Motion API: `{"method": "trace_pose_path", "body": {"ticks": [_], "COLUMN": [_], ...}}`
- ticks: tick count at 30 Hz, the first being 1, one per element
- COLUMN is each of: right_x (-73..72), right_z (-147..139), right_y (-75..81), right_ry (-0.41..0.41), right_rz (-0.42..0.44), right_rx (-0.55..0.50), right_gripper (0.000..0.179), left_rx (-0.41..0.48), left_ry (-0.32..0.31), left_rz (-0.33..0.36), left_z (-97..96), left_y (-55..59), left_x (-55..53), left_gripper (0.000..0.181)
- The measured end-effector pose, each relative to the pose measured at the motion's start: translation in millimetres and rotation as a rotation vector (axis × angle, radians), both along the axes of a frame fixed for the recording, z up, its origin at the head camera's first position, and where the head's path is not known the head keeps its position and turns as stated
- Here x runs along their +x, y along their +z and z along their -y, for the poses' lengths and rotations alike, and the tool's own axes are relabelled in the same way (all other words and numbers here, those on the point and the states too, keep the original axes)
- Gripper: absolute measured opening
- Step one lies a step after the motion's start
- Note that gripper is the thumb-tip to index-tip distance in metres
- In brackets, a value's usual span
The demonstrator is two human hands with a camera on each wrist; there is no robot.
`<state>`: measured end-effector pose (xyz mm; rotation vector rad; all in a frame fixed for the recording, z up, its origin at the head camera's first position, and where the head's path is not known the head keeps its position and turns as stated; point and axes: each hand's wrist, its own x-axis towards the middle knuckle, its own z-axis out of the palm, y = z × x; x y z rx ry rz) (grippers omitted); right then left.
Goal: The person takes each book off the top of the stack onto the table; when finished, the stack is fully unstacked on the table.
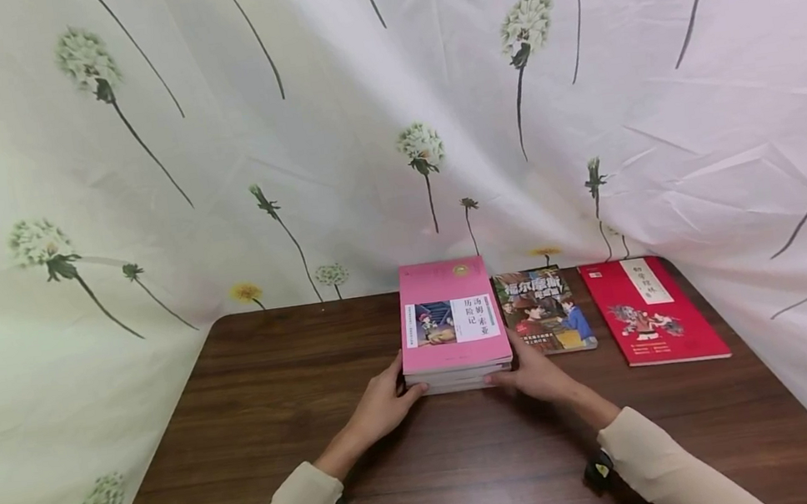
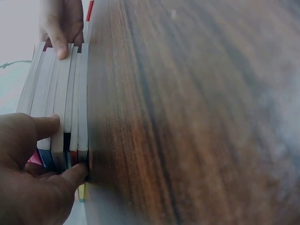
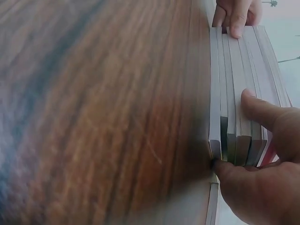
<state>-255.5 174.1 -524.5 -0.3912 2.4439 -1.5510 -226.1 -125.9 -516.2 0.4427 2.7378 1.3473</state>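
Toward the far edge of the table (image 1: 279, 410), a little right of its middle, the head view shows a stack of books (image 1: 454, 326) lying flat, its long axis running away from the person and the pink top cover's title reading upright from their side. The left hand (image 1: 383, 403) and right hand (image 1: 539, 371) grip its two near corners, thumbs on the near edge and fingers along the sides. Just right of the stack lies a comic-style book (image 1: 547, 312), partly behind the right hand; farther right, a red book (image 1: 656, 313) sits slightly askew, its long axis also running away. White flowered cloth (image 1: 345, 141) hangs behind. From the left wrist, the stack appears turned sideways, page edges showing, the books' ends uneven; the left thumb presses these edges while the other fingers bend round the corner, parted only by the books between. The right wrist view shows the matching hold: right thumb on the page edges, fingers around the corner, one fingertip low beside the bottom book near the tabletop.
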Motion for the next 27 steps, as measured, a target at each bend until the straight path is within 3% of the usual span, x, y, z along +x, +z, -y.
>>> {"method": "trace_pose_path", "body": {"ticks": [8, 13, 15, 18, 21, 24, 27], "right_x": [2.5, 3.8, 4.2, 3.3, 2.8, 2.4, 2.6], "right_z": [2.4, 4.5, 5.3, 5.5, 6.0, 6.1, 6.4], "right_y": [1.3, 2.2, 2.6, 3.2, 3.3, 2.3, 1.0], "right_ry": [-0.013, -0.019, -0.018, -0.02, -0.015, -0.013, -0.01], "right_rz": [-0.015, -0.024, -0.02, -0.023, -0.009, -0.011, -0.018], "right_rx": [0.007, 0.031, 0.028, 0.026, 0.015, 0.019, 0.021], "right_gripper": [0.097, 0.095, 0.095, 0.096, 0.096, 0.096, 0.096], "left_rx": [-0.025, 0.004, 0.027, 0.057, 0.103, 0.129, 0.096], "left_ry": [-0.032, -0.091, -0.065, 0.023, 0.116, 0.159, 0.184], "left_rz": [0.028, 0.185, 0.25, 0.277, 0.255, 0.228, 0.206], "left_z": [3.8, 13.4, 17.6, 21.6, 22.2, 20.9, 18.8], "left_y": [4.1, 21.3, 31.1, 46.1, 58.4, 68.4, 73.7], "left_x": [-2.6, -8.7, -10.8, -15.9, -24.1, -34.2, -44.2], "left_gripper": [0.08, 0.09, 0.089, 0.082, 0.073, 0.063, 0.057]}}
